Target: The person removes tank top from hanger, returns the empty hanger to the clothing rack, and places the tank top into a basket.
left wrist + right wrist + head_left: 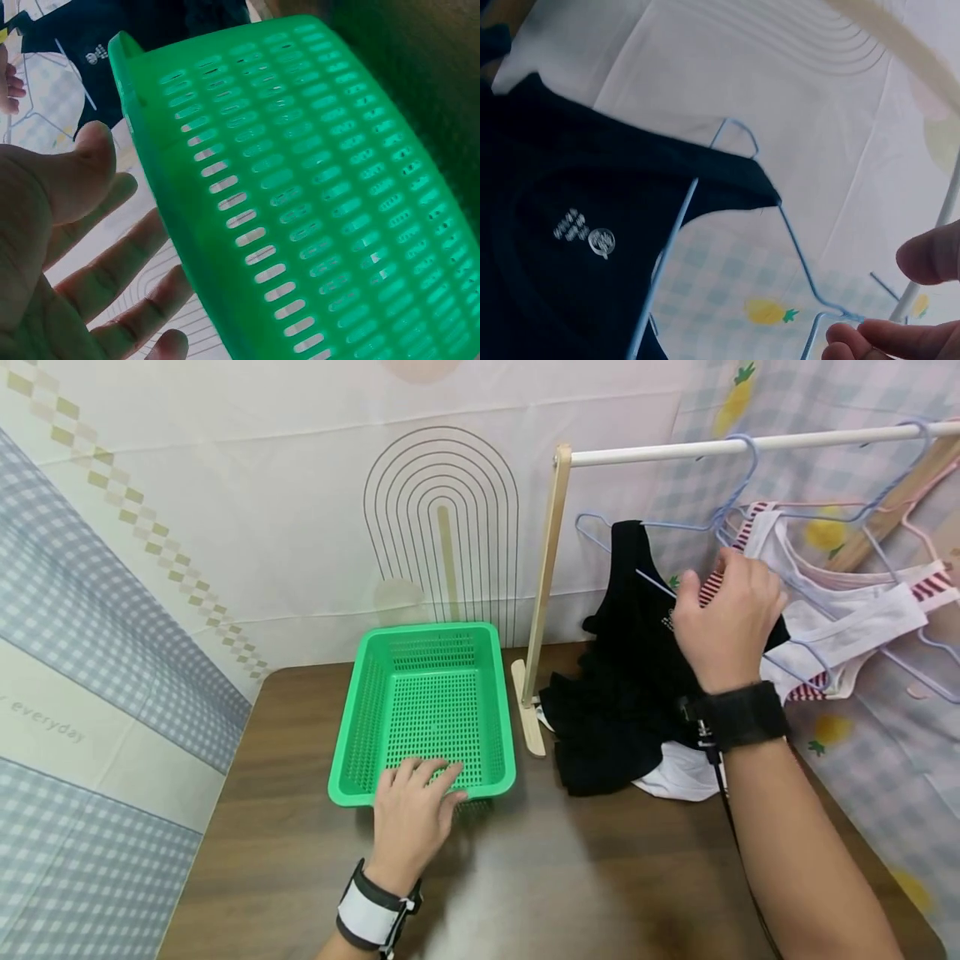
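In the head view, my left hand (411, 814) lies over the near rim of a green plastic basket (341, 768). Its fingers are loosely bent, and the left wrist view shows thumb and fingers spread beside the basket wall (285, 187). My right hand (731, 618) is raised in front of a blue wire hanger (678, 527) that hooks over a white rod (660, 452). A black sleeveless top (622, 693) hangs from that hanger, one strap over its left arm. Thumb and fingers (900, 337) stand apart near the hanger's neck in the right wrist view.
White tops with red-striped trim (832, 602) hang on blue and pink hangers at the right. A wooden post (547, 577) carries the rod and stands beside the basket. White cloth (678, 772) lies under the black top on the brown table (540, 877).
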Demonstrator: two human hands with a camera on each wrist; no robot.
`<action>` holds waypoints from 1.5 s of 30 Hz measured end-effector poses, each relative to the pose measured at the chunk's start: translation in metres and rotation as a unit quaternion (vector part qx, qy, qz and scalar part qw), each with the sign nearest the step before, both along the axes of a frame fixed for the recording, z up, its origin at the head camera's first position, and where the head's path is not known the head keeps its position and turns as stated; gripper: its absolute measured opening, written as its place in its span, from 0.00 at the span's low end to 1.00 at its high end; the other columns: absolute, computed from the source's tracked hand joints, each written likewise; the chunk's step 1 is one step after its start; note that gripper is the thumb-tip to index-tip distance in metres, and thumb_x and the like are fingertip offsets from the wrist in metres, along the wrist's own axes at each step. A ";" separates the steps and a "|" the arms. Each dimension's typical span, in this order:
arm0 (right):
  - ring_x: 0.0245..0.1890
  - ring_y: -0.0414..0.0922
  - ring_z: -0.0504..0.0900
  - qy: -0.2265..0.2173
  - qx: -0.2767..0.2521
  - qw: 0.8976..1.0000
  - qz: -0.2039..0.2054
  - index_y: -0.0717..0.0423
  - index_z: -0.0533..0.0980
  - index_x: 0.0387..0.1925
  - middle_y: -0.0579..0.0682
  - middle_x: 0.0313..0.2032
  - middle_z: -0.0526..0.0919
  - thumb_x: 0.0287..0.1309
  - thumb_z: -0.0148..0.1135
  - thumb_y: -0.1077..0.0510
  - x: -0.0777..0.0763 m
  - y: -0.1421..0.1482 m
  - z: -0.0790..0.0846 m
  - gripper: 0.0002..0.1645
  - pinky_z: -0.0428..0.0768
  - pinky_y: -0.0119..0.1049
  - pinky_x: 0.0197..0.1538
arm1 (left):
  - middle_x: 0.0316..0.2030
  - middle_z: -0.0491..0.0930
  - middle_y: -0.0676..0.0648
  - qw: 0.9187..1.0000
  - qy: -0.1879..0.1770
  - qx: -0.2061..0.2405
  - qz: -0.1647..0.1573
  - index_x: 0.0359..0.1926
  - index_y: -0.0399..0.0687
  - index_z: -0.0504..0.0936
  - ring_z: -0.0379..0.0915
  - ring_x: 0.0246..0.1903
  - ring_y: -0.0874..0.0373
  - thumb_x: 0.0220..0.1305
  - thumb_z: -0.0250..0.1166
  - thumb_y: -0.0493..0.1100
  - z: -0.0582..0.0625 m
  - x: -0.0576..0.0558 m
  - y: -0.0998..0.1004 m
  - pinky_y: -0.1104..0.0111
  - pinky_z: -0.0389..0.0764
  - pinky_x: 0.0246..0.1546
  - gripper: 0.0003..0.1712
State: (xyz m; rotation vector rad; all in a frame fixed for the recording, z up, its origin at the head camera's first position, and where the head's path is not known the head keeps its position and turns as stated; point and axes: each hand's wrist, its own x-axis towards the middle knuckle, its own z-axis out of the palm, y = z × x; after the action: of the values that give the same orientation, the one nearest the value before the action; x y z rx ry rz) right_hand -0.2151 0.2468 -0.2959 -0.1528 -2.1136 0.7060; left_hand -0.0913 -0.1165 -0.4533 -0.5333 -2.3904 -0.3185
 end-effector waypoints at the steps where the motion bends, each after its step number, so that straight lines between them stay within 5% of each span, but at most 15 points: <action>1: 0.60 0.69 0.71 -0.003 -0.001 1.000 -0.006 0.68 0.76 0.57 0.72 0.55 0.79 0.68 0.58 0.48 -0.004 0.001 0.003 0.29 0.61 0.61 0.67 | 0.43 0.90 0.51 1.000 0.000 0.001 0.000 0.47 0.58 0.91 0.82 0.44 0.48 0.49 0.81 0.52 -0.001 0.000 0.000 0.57 0.75 0.40 0.21; 9: 0.64 0.65 0.71 -0.057 -0.021 0.997 -0.052 0.64 0.78 0.59 0.66 0.59 0.80 0.72 0.54 0.43 -0.036 0.014 0.037 0.30 0.58 0.56 0.70 | 0.35 0.90 0.54 1.000 0.007 0.004 -0.010 0.39 0.59 0.93 0.79 0.35 0.53 0.50 0.80 0.52 -0.009 -0.001 -0.003 0.62 0.69 0.34 0.13; 15: 0.60 0.65 0.74 -0.081 -0.043 0.994 -0.066 0.62 0.77 0.42 0.53 0.41 0.77 0.73 0.53 0.43 -0.054 0.021 0.052 0.24 0.58 0.54 0.67 | 0.35 0.89 0.56 1.000 -0.011 -0.013 -0.010 0.39 0.61 0.93 0.78 0.34 0.55 0.48 0.80 0.53 -0.014 0.002 -0.002 0.63 0.69 0.33 0.15; 23: 0.58 0.66 0.79 -0.108 -0.056 0.991 -0.054 0.64 0.81 0.48 0.65 0.50 0.85 0.76 0.51 0.46 -0.062 0.022 0.055 0.25 0.61 0.56 0.65 | 0.35 0.90 0.55 1.000 -0.016 -0.010 0.001 0.39 0.60 0.94 0.78 0.33 0.55 0.48 0.79 0.50 -0.015 0.003 0.000 0.65 0.71 0.30 0.13; 25: 0.56 0.69 0.79 -0.096 -0.057 0.993 -0.049 0.66 0.80 0.45 0.65 0.45 0.85 0.75 0.53 0.48 -0.062 0.023 0.055 0.23 0.64 0.58 0.65 | 0.34 0.89 0.55 1.000 -0.013 -0.008 0.003 0.38 0.60 0.94 0.78 0.32 0.55 0.47 0.79 0.50 -0.016 0.003 0.000 0.66 0.72 0.28 0.13; 29: 0.41 0.57 0.81 -0.066 -0.070 0.994 -0.048 0.59 0.78 0.31 0.43 0.24 0.75 0.73 0.57 0.49 -0.065 0.023 0.058 0.19 0.71 0.44 0.49 | 0.33 0.89 0.55 1.000 -0.011 -0.006 0.008 0.37 0.60 0.94 0.77 0.31 0.56 0.46 0.79 0.50 -0.017 0.002 0.000 0.67 0.71 0.27 0.13; 32: 0.28 0.38 0.69 -0.041 -0.083 0.995 -0.042 0.43 0.68 0.22 0.27 0.19 0.60 0.72 0.59 0.49 -0.063 0.023 0.063 0.20 0.61 0.29 0.38 | 0.33 0.89 0.55 1.000 -0.010 -0.003 0.010 0.37 0.60 0.94 0.77 0.31 0.56 0.46 0.79 0.50 -0.017 0.002 0.001 0.67 0.71 0.27 0.13; 34: 0.25 0.29 0.60 -0.030 -0.090 0.995 -0.035 0.36 0.63 0.19 0.26 0.19 0.59 0.72 0.59 0.49 -0.059 0.023 0.067 0.24 0.56 0.25 0.36 | 0.33 0.89 0.55 1.000 -0.010 -0.002 0.011 0.37 0.60 0.94 0.77 0.30 0.56 0.46 0.79 0.50 -0.017 0.003 0.001 0.67 0.70 0.26 0.13; 45: 0.25 0.20 0.62 0.034 -0.108 0.993 -0.014 0.26 0.61 0.16 0.17 0.18 0.62 0.70 0.61 0.52 -0.004 0.022 0.072 0.29 0.58 0.21 0.38 | 0.33 0.89 0.55 1.000 -0.015 0.003 0.014 0.36 0.60 0.94 0.77 0.31 0.56 0.46 0.80 0.49 -0.015 0.003 0.000 0.66 0.71 0.28 0.13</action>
State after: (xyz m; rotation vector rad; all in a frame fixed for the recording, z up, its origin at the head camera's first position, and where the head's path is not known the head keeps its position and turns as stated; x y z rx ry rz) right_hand -0.2186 0.2690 -0.2234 -0.2729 -1.9642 0.9095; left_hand -0.0882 -0.1161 -0.4687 -0.4942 -2.4238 -0.3240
